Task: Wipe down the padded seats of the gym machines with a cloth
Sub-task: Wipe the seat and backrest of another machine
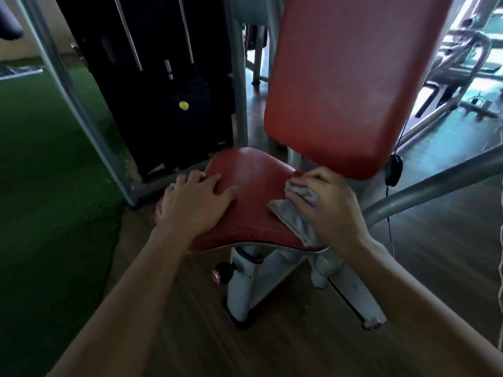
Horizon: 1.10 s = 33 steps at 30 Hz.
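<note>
Right hand point(330, 205) fingers curled round grey cloth point(292, 219) on red seat point(253, 183) (right side), left hand point(197, 205) flat, fingers spread

cloth point(292, 214) on seat point(255, 180), backrest point(351, 77) behind, weight stack point(163, 85) left

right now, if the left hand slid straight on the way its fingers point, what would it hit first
Probably the grey cloth held by the right hand. The left hand lies flat on the red seat, pointing across bare padding toward it, though depth is unclear.
</note>
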Each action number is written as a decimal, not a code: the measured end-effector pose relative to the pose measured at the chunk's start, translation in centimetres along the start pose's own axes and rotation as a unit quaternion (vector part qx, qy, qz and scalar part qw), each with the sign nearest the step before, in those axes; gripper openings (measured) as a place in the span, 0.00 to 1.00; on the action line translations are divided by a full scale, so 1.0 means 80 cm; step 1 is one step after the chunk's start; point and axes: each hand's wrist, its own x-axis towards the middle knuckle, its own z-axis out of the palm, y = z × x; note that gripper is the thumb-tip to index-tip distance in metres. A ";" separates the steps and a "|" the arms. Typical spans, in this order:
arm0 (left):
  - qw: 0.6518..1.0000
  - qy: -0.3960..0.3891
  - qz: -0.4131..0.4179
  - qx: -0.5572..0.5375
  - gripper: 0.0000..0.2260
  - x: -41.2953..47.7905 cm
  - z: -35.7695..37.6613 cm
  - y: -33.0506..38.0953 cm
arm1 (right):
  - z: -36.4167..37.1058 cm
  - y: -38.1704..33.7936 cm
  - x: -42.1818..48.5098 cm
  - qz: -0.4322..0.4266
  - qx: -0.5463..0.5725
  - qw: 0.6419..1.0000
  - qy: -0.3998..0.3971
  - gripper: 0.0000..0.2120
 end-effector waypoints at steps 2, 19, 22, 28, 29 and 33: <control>0.999 -0.036 0.000 0.021 0.33 0.013 0.001 0.008 | -0.006 0.001 0.000 0.031 -0.004 0.999 -0.027 0.12; 0.998 -0.041 -0.042 -0.017 0.33 0.015 -0.009 0.004 | -0.014 -0.038 0.010 0.145 -0.010 0.982 -0.119 0.18; 0.998 -0.039 -0.039 -0.030 0.31 0.019 -0.007 0.002 | -0.006 -0.035 0.012 0.145 -0.036 0.983 -0.105 0.17; 0.998 -0.030 -0.038 -0.033 0.30 0.019 -0.002 0.001 | 0.007 -0.036 0.026 0.148 -0.064 0.984 -0.081 0.13; 0.998 -0.027 -0.039 -0.034 0.29 0.019 -0.002 0.001 | 0.009 -0.035 0.027 0.148 -0.065 0.983 -0.083 0.13; 0.998 -0.012 -0.043 -0.035 0.28 0.017 -0.002 0.002 | 0.010 -0.031 0.029 0.142 -0.054 0.985 -0.084 0.12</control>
